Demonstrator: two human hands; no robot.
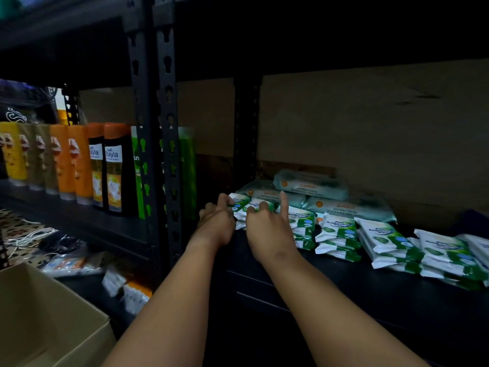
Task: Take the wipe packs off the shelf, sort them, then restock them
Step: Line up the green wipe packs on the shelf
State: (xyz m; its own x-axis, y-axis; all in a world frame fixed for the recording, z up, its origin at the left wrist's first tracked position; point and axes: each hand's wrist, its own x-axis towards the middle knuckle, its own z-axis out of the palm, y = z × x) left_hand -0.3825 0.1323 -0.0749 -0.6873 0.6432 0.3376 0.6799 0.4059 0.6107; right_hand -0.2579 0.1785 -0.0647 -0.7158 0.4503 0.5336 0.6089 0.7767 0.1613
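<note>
Now we pinch the green wipe pack [242, 205] with both hands, left hand [215, 221] and right hand [266, 229], at shelf [344, 282] 12 o'clock. Light, soft, slippery film; we'd grip the short edges.

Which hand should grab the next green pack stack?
Probably the right hand: it is nearer the next green-and-white stack, while the left hand holds the leftmost stack's far side.

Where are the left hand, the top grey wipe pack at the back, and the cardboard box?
left hand [217, 222], head view, back of the hand
top grey wipe pack [311, 185], head view, its front face
cardboard box [79, 311], head view, its near rim
</note>
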